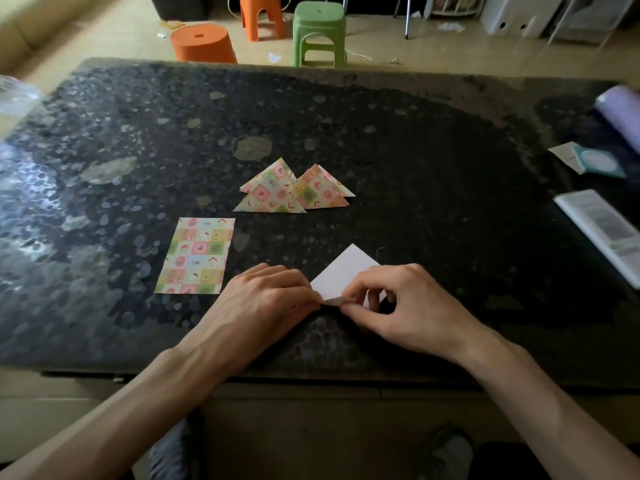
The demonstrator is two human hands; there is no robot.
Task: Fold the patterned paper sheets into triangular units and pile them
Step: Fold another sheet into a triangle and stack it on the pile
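Lower centre: left hand [263,299] and right hand [398,303] pinch the seemingly light, crease-prone white-backed paper sheet [343,271] along its lower fold.

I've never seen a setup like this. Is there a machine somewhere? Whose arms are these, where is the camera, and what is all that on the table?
There is no machine here. A person is working with bare hands, and the single picture comes from a camera worn on their head, looking forward and down. The left hand and the right hand each have a grip on a half-folded sheet, white side up, near the front edge of the dark table. To its left lies a flat patterned sheet, possibly a small stack, not yet folded. Farther back sits the pile of folded triangles. Beyond the table, an orange stool and a green stool stand on the floor.
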